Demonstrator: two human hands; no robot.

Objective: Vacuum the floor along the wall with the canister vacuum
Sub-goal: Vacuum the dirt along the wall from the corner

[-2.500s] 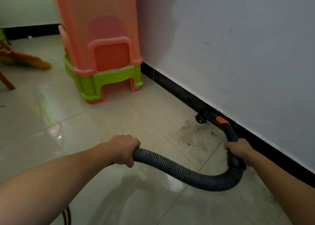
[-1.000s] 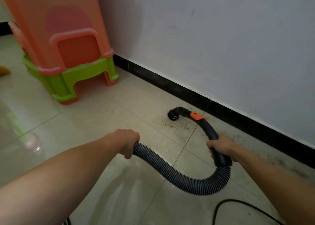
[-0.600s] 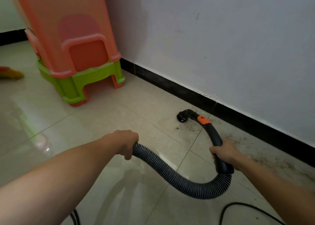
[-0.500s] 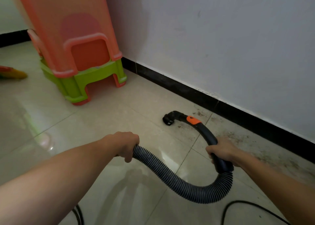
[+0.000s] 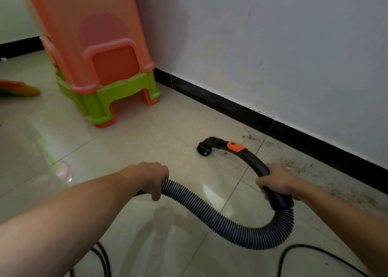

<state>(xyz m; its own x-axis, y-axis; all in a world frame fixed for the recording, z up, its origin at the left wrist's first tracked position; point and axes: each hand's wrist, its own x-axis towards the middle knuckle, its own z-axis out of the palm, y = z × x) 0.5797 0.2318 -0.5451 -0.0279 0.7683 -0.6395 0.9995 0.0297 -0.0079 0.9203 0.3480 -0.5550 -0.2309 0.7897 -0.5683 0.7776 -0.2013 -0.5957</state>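
My right hand [image 5: 277, 182] grips the black curved vacuum handle [image 5: 255, 163], which has an orange button [image 5: 236, 147]. Its open nozzle end [image 5: 204, 148] points down at the cream tile floor, a little out from the wall. My left hand [image 5: 150, 177] is closed around the grey ribbed hose [image 5: 210, 215], which loops down and back up into the handle. Brown dirt [image 5: 294, 163] is scattered on the tiles along the black baseboard [image 5: 231, 106], to the right of the nozzle. The canister is out of sight.
A stack of orange and green plastic stools [image 5: 100, 66] stands against the white wall [image 5: 273, 45] at upper left. A colourful broom head [image 5: 19, 88] lies at the far left. Black power cords run at bottom right [image 5: 298, 249] and bottom left [image 5: 102, 257].
The nozzle has swept left along the floor, away from the baseboard and past the dirt patch. Both hands keep their grips on hose and handle.
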